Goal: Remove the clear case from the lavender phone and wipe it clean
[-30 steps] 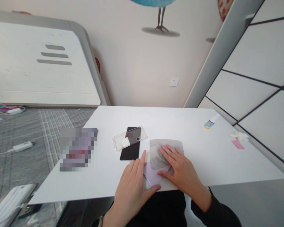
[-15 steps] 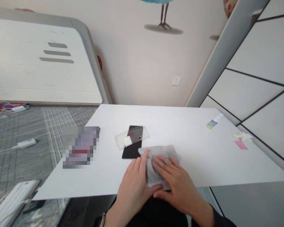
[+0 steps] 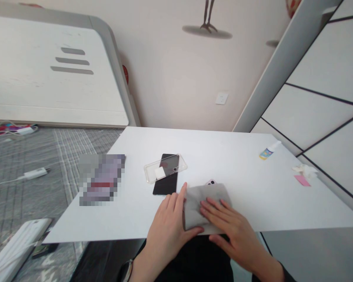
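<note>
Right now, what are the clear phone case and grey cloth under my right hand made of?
The clear phone case looks like glossy plastic or silicone; the black phone shows through. The grey cloth looks like matte microfibre, judging by its dull folds.

No words, numbers or brands can be read. The label (image 3: 263, 155) on the small bottle (image 3: 270, 149) is too tiny, and the package (image 3: 101, 179) is pixelated.

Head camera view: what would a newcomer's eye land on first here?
The left hand and right hand on a grey cloth at the near edge of the white table stand out, a phone's camera corner showing beyond the cloth. To their left, a clear phone case lies across a black phone.
</note>
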The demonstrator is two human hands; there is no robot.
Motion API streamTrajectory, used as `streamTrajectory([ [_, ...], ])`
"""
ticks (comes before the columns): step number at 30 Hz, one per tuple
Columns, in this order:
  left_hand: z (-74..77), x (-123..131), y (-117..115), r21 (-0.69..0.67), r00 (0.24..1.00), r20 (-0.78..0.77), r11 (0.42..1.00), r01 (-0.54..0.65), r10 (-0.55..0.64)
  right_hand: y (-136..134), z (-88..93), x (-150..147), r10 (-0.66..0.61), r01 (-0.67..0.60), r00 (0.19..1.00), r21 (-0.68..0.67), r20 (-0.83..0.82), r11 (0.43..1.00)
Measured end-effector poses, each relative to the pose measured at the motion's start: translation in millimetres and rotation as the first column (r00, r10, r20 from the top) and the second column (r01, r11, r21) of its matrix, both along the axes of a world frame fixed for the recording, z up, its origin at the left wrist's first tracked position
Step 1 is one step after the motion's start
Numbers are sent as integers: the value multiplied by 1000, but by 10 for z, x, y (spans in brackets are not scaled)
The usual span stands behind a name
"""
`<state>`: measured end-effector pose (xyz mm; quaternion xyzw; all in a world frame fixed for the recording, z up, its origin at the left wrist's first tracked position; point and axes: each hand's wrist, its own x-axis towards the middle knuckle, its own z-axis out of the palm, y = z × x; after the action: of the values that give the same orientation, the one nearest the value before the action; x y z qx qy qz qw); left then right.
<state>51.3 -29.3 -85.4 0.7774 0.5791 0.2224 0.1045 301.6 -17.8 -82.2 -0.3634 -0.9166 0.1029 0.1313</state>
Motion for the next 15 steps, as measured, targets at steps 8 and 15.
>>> streamTrajectory([
  [8, 28, -10, 18, -33, 999, 24, 999, 23, -22, -67, 29, -22, 87, -85, 996, -44, 34, 995],
  [15, 27, -9, 26, -40, 1000, 28, 999, 9, -8, 85, 56, -165, -171, 171, 985, 31, -23, 985],
])
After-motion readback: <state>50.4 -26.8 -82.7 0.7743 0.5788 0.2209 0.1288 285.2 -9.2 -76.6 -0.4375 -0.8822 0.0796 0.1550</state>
